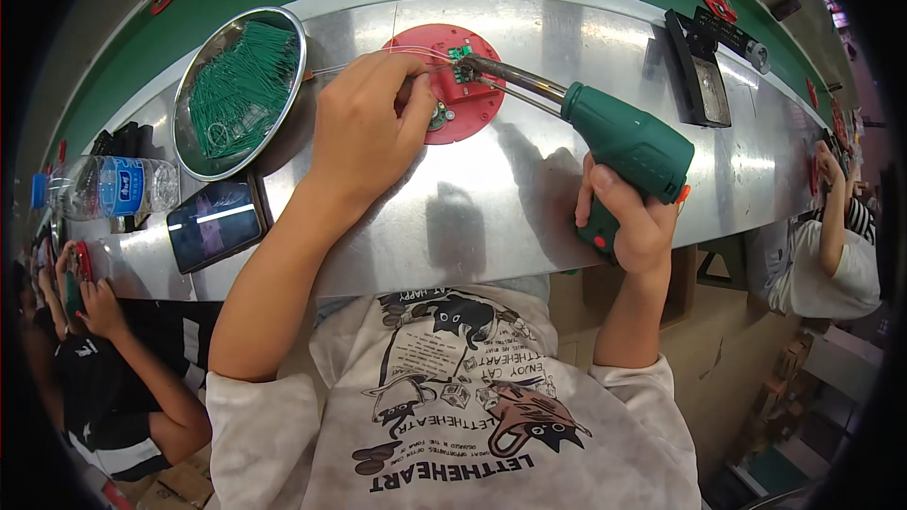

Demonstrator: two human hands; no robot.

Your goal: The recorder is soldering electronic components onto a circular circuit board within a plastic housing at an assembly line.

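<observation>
Nearest: right hand (631, 217) wrapped tight around the pistol grip of a green soldering gun (619, 137), fingers fully closed on the handle, near the tabletop's (529, 208) front edge.

Gun's long axis runs from the handle at lower right up and left. The metal barrel and tip (482, 64) point left, toward the far side of the tabletop, and land on the small green circuit board (461, 59).

Left hand (364, 127) sits mid-tabletop, resting on the near-left part of the red round disc (465, 94). Fingers pinched almost shut. They look to be holding a thin wire (430, 50) that leads to the board, but I can't tell the grip for sure, since the fingertips are partly hidden.

The disc lies flat near the far rim of the tabletop, with the board at its top centre and a small round part (439, 117) just beside the left thumb.

Step in hand, my read: soldering a lead onto the board, tip on the joint. Next move calls for holding the wire steady at the pad and lifting the tip straight back along the gun's axis without dragging the lead.

Further left: a steel bowl of green wires (241, 90), a phone (215, 223) and a water bottle (104, 187). Far right: a black holder (697, 71). Other people's arms show at both edges.
</observation>
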